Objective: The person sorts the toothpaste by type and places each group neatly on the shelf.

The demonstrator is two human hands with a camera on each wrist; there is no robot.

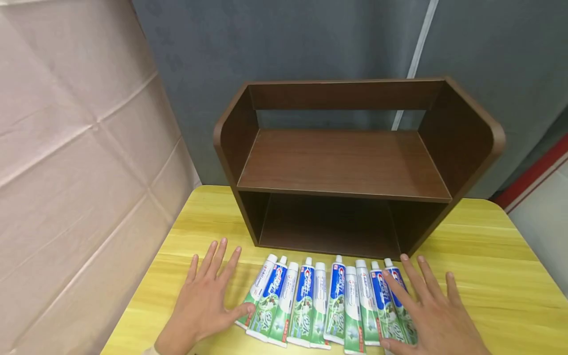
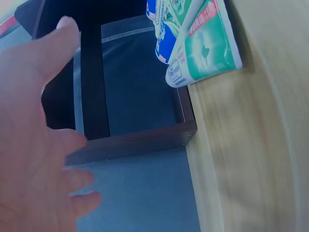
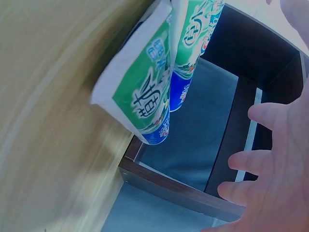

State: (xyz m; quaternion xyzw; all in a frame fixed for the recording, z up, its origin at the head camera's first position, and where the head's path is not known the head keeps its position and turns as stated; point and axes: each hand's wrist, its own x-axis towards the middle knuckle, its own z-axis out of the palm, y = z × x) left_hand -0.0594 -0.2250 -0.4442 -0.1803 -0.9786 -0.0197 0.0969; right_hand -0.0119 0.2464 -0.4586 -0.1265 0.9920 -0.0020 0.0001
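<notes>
Several toothpaste tubes (image 1: 303, 301) lie side by side on the yellow table, caps toward the shelf. Some are blue and green, others white and green. My left hand (image 1: 208, 296), fingers spread, is at the left end of the row, its thumb overlapping the leftmost tube (image 1: 259, 291) in the head view. At the other end my right hand (image 1: 437, 315) is spread too, with its index finger and thumb across the rightmost tubes. Neither hand holds anything. In the wrist views the tubes' flat ends (image 2: 212, 48) (image 3: 140, 87) show beside each hand.
Behind the row stands a dark brown two-tier shelf (image 1: 346, 160) with raised sides and a back rail. The wood-grain table (image 1: 492, 256) runs out to both sides of it. A grey curtain (image 1: 284, 44) hangs behind, and pale cloth (image 1: 80, 172) covers the left side.
</notes>
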